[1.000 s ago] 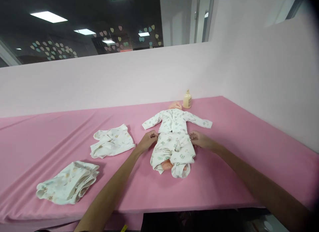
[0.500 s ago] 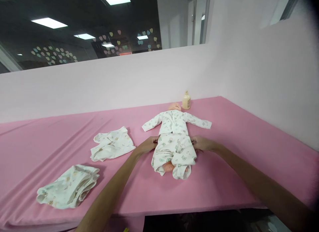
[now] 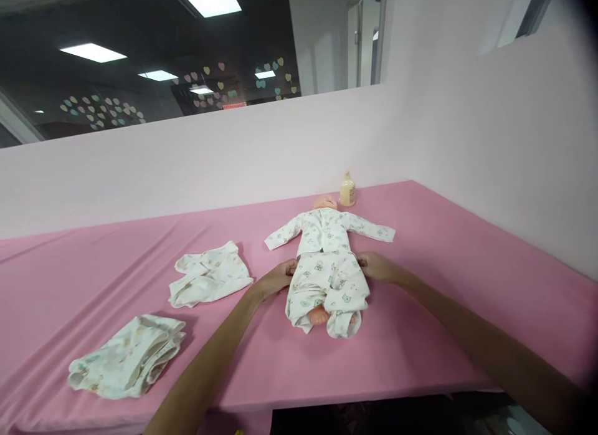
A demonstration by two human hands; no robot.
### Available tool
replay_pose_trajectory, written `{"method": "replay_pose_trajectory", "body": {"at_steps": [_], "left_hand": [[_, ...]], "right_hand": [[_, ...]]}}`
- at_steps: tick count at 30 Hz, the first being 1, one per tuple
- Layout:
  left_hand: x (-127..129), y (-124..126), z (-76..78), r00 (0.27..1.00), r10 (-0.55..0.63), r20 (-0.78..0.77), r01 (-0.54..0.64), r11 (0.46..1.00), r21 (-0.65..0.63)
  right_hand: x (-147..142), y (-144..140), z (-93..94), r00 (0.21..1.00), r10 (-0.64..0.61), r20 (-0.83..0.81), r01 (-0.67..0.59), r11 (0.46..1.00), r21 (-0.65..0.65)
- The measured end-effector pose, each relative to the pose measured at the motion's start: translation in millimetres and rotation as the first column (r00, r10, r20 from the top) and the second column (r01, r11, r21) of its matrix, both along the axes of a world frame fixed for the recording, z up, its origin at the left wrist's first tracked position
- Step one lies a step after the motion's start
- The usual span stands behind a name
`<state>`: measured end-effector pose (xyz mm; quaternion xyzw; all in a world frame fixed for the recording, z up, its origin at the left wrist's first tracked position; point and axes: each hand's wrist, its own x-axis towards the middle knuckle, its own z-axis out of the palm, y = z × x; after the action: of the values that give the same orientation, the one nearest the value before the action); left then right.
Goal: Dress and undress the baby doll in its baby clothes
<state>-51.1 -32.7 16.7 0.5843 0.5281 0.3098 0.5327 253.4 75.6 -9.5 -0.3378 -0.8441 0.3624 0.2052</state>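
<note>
A baby doll [image 3: 326,202] lies on its back, head toward the wall, on a pink-covered table. It wears a white printed long-sleeved top [image 3: 323,228] with both sleeves spread outward. White printed baby pants [image 3: 327,276] cover its hips and legs, and a bare foot [image 3: 318,315] shows at one leg opening. My left hand [image 3: 280,277] is closed on the pants' waistband at the left side. At the right side, my right hand [image 3: 374,267] pinches the same waistband. The fingertips of both hands are partly hidden by the cloth.
A pale yellow pump bottle [image 3: 347,191] stands beyond the doll's head by the wall. To the left lie a spread white printed garment [image 3: 210,274] and a folded printed cloth [image 3: 128,357]. The pink sheet [image 3: 397,372] ends at the table's front edge.
The view has shifted slightly. Both hands stay at the sides of the waistband, which sits almost where it was; the doll has barely moved.
</note>
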Motion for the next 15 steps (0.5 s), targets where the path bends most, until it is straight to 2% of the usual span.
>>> {"method": "replay_pose_trajectory", "body": {"at_steps": [3,5,7,9,11,12,13,15], "left_hand": [[1,4,-5.1,0.998,0.026,-0.062,-0.018,0.993,0.117],[1,10,-10.3,0.989,0.124,-0.083,-0.102,0.969,0.227],[1,16,-15.0,0.945,0.312,-0.101,-0.256,0.894,0.367],[4,22,-18.5,0.857,0.499,-0.127,-0.370,0.769,0.520],[9,26,-21.5,0.783,0.597,-0.174,-0.369,0.671,0.643],[12,27,-23.1,0.755,0.621,-0.210,-0.338,0.643,0.687],[14,28,-24.8,0.730,0.636,-0.250,-0.303,0.629,0.716],[16,29,-27.5,0.697,0.641,-0.321,-0.258,0.642,0.722]], "right_hand": [[0,2,-4.2,0.999,0.001,-0.032,0.000,0.999,0.039],[1,3,-6.4,0.998,0.002,-0.059,0.004,0.996,0.088],[1,4,-7.8,0.996,-0.009,-0.084,0.020,0.991,0.135],[1,5,-8.6,0.993,-0.030,-0.110,0.048,0.985,0.164],[0,6,-9.6,0.990,-0.058,-0.127,0.081,0.980,0.183],[-1,6,-10.2,0.988,-0.082,-0.129,0.106,0.975,0.193],[-2,6,-10.9,0.986,-0.111,-0.128,0.136,0.970,0.202],[-3,6,-11.7,0.978,-0.174,-0.111,0.195,0.956,0.217]]}}
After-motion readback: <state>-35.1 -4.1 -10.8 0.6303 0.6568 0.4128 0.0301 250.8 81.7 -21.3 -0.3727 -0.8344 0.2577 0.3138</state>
